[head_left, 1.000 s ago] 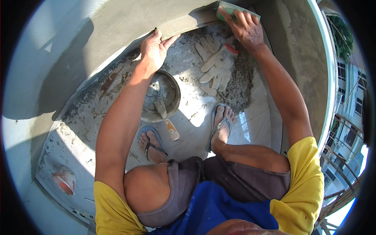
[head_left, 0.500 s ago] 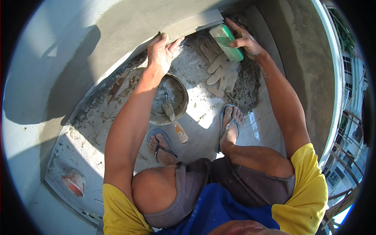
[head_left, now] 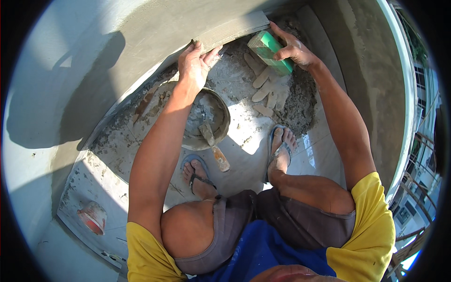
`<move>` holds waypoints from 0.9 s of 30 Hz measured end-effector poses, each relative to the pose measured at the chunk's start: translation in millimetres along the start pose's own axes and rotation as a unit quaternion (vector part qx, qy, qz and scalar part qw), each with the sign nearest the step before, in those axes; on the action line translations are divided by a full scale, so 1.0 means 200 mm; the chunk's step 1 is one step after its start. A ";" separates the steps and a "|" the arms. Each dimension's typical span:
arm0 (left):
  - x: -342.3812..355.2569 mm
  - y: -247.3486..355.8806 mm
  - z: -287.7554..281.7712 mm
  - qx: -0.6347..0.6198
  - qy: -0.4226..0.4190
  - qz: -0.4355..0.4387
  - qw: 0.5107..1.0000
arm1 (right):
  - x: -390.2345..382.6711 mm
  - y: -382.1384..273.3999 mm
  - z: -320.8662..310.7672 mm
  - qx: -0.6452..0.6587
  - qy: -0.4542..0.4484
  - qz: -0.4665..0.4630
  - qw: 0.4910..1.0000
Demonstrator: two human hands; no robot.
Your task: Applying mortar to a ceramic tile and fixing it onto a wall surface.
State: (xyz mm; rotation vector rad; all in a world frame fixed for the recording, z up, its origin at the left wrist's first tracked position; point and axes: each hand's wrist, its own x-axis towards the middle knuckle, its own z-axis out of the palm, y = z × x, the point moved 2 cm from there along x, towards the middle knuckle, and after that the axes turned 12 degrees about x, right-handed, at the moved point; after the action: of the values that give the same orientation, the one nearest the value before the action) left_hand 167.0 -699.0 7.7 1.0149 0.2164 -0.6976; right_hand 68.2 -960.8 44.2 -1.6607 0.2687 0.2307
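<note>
Against the foot of the plastered wall lies a long grey tile strip (head_left: 231,31). My left hand (head_left: 193,66) grips its left end, thumb and fingers at the edge. In my right hand (head_left: 295,50) is a green block-shaped tool (head_left: 268,52) with a pale, ridged end, the thumb lying over it. The index finger of that hand reaches up to the right end of the strip. Below the block a pair of dusty work gloves (head_left: 271,87) lies on the floor, beside a heap of wet mortar (head_left: 300,105).
A round mortar pan (head_left: 224,127) stands between my arms, a wooden-handled trowel (head_left: 213,145) resting across its rim. At the lower left a small red-and-white tub (head_left: 93,217) lies tilted. A curved parapet wall (head_left: 376,80) closes the right side.
The green block has turned in my right hand, its upper end swinging left and down. Both hands keep their places at the strip's ends. The whole view has shifted slightly.
</note>
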 end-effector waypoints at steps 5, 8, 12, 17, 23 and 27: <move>-0.01 0.00 -0.11 0.011 0.023 0.029 0.999 | 0.02 0.00 0.06 -0.060 -0.033 -0.010 0.998; -0.05 0.03 -0.18 0.020 0.019 0.036 0.999 | 0.04 0.01 0.10 -0.043 -0.070 0.013 0.997; -0.09 0.06 -0.27 0.028 0.012 0.045 0.999 | 0.06 0.02 0.20 -0.059 -0.071 -0.018 0.996; -0.12 0.09 -0.39 0.028 0.010 0.059 0.998 | 0.07 -0.01 0.30 -0.082 -0.087 -0.017 0.993; -0.18 0.13 -0.47 0.052 0.047 0.044 0.997 | 0.08 -0.03 0.38 -0.097 -0.109 -0.025 0.989; -0.23 0.17 -0.51 0.073 0.076 0.033 0.994 | 0.10 -0.02 0.44 -0.101 -0.134 -0.020 0.986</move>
State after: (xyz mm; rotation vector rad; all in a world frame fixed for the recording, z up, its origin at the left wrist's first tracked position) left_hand 167.9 -582.5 0.2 1.2109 0.2660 -0.5819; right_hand 89.1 -874.3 31.8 -1.8105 0.0084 0.4586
